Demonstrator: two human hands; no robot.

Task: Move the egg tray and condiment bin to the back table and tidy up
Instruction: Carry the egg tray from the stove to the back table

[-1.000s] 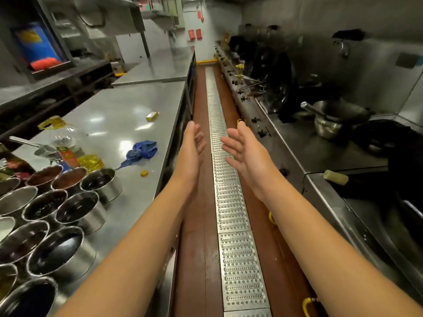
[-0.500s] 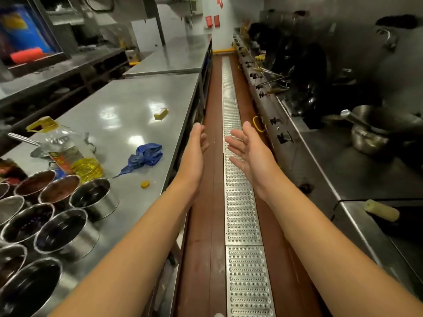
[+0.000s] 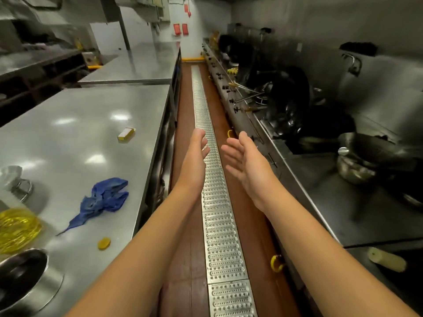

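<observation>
My left hand and my right hand are both stretched out over the aisle, fingers straight, palms facing each other, holding nothing. One round steel condiment cup shows at the lower left corner of the steel table. No egg tray is in view. A second steel table stands further back on the left.
On the near table lie a blue cloth, a yellow cap, a small yellow block and an oil bottle. A metal drain grate runs down the brown floor. Woks and pots line the stove counter on the right.
The view has advanced along the aisle: most condiment cups have slid out of frame at the left, and the cloth and back table are closer. Both hands stay open and empty.
</observation>
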